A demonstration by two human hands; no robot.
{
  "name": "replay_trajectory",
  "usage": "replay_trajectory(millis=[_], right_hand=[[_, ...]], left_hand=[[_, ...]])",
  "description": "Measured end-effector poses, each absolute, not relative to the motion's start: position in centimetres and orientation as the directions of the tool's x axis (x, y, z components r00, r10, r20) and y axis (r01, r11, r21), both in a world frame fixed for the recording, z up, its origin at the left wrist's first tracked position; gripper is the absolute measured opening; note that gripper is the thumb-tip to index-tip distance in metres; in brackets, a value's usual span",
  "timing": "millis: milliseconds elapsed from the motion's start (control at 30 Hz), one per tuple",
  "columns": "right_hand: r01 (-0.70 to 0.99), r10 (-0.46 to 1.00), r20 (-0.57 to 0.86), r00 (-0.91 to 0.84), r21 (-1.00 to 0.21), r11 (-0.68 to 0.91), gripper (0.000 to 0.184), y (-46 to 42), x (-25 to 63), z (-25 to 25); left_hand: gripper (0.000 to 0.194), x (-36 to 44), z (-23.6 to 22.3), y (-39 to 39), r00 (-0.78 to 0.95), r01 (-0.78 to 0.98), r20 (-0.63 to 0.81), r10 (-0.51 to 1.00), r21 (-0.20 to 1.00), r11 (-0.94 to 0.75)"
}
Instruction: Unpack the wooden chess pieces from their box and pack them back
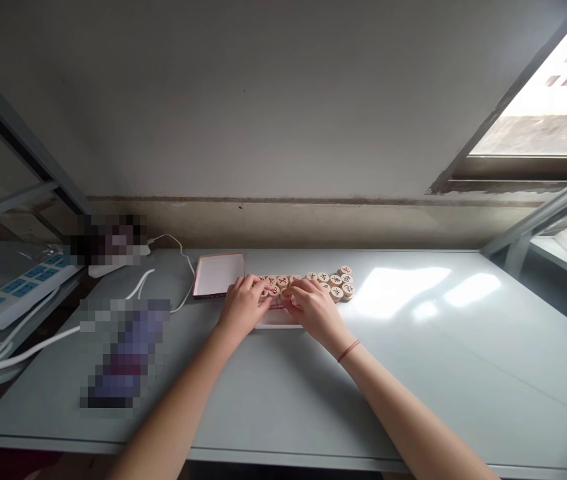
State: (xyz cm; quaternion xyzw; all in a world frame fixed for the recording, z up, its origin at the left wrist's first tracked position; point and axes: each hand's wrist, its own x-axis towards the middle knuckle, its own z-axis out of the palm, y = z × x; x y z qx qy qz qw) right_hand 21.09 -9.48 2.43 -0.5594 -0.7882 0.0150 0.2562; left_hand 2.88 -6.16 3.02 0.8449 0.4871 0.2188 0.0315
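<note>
Round pieces [312, 277], pale, with red characters toward the left and dark ones toward the right: massed in a close cluster near the back of the desk [413, 387], beyond your hands; the right-hand end is ragged, one piece standing out at its back corner.

Left hand [244, 301], yours: fingers bent over the cluster's left end. Whether they pinch a piece, you cannot tell from this view.

Right hand [317, 308], yours: fingers curled inward over the cluster's middle, fingertips partly hidden; grip likewise cannot be told. Reddish band [348, 351] at the wrist. Your two hands lie close together, a narrow gap between.

Shallow tray [280, 325], pale: under and between your hands, its near rim well back from the desk's front edge.

White-floored lid-like tray [219, 275], dark-sided: just beyond your left hand, its right edge near the pieces.

Desk surface: runs wide to the right of the pieces, bearing bright light patches [398, 292], and forward to the front edge beneath your forearms.

Left margin: pixelated purplish item [136, 350], white cable [58, 339] and power strip [23, 290], well apart from your left hand.
</note>
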Motion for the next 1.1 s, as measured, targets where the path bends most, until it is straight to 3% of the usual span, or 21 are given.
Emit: replay_trajectory(millis=[200, 333, 433, 533, 633, 733, 800, 900, 1100], right_hand=[[0.923, 0.891, 0.381, -0.247, -0.188, 0.336, 0.013, -9.0, 21.0, 2.1], [0.935, 0.904, 0.360, -0.230, -0.175, 0.308, 0.009, -9.0, 20.7, 2.4], [0.907, 0.904, 0.356, -0.235, -0.255, 0.336, 0.008, -8.9, 21.2, 3.0], [0.848, 0.912, 0.377, -0.162, -0.420, 0.324, 0.017, -8.2, 23.3, 3.7], [0.854, 0.927, 0.353, 0.126, -0.514, 0.080, 0.026, -6.8, 26.7, 4.3], [0.893, 0.906, 0.241, 0.347, -0.382, -0.240, 0.028, -5.0, 29.9, 5.0], [0.895, 0.925, 0.038, 0.378, -0.269, -0.355, 0.028, -3.9, 31.2, 5.3], [0.910, 0.915, -0.216, 0.340, -0.171, -0.378, 0.025, -2.5, 31.9, 5.7], [0.926, 0.916, -0.295, 0.274, -0.176, -0.334, 0.019, -1.2, 32.1, 5.8]], left_hand=[[0.026, 3.0, 2.7, -6.0, 0.448, 0.783, 0.331, 0.830, 0.303, -0.543], [0.025, 3.0, 2.6, -5.8, 0.460, 0.778, 0.328, 0.825, 0.300, -0.553], [0.024, 3.0, 2.4, -5.7, 0.465, 0.778, 0.333, 0.821, 0.289, -0.558], [0.023, 3.0, 2.3, -5.7, 0.472, 0.774, 0.337, 0.814, 0.284, -0.566], [0.023, 3.0, 2.4, -5.8, 0.481, 0.772, 0.340, 0.808, 0.272, -0.574], [0.025, 2.9, 2.4, -5.9, 0.497, 0.777, 0.330, 0.803, 0.243, -0.580], [0.028, 2.9, 2.4, -6.0, 0.498, 0.776, 0.336, 0.799, 0.238, -0.584], [0.035, 2.9, 2.3, -6.2, 0.486, 0.766, 0.378, 0.788, 0.250, -0.592], [0.034, 2.8, 2.5, -6.5, 0.472, 0.745, 0.431, 0.769, 0.272, -0.609]])
